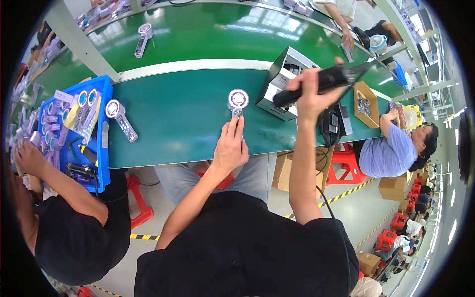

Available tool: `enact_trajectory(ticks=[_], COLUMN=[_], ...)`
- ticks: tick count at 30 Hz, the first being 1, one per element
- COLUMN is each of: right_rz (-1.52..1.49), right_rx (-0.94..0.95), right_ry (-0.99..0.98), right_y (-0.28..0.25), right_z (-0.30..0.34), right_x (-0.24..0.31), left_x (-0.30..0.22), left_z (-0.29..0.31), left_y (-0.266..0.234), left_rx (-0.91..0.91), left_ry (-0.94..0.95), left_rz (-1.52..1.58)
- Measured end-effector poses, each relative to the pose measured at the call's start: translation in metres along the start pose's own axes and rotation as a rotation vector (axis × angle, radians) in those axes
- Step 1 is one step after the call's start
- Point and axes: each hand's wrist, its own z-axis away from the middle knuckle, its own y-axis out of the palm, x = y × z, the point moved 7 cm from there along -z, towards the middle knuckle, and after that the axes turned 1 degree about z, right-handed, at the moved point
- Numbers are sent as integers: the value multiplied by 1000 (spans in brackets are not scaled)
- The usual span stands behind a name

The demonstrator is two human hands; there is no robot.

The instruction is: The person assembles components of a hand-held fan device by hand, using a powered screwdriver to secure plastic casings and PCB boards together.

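On the green bench in front of me lies a small white and lilac handheld fan (238,100), its round head pointing away from me. My left hand (230,147) is closed over its handle, hiding most of it. My right hand (314,94) grips a black electric screwdriver (330,79), raised over the bench to the right of the fan. The tool is tilted and its far end is blurred. Another handheld fan (121,120) of the same kind lies to the left, next to a blue bin (105,133).
Fans and tools fill the blue bin, and a co-worker's hand (29,157) reaches over it. An open grey-black box (277,89) stands beneath my right hand. Right of it are a black device (330,126) and a cardboard tray (365,101) of small parts. One fan (144,39) lies beyond the white rail.
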Motion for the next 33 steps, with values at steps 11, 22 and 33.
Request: enact_trajectory(ticks=[11, 22, 33], right_rz=[68, -11, -248], right_rx=[-4, -3, 73], right_ry=[-38, 95, 174], right_y=[-31, -32, 3], right_z=[-13, -17, 69], right_x=[-18, -36, -25], left_x=[20, 17, 15], left_z=[-1, 1, 2], left_y=[-9, -5, 1], left_rx=[-99, -115, -99], left_ry=[-153, -78, -51], left_rz=[289, 232, 180])
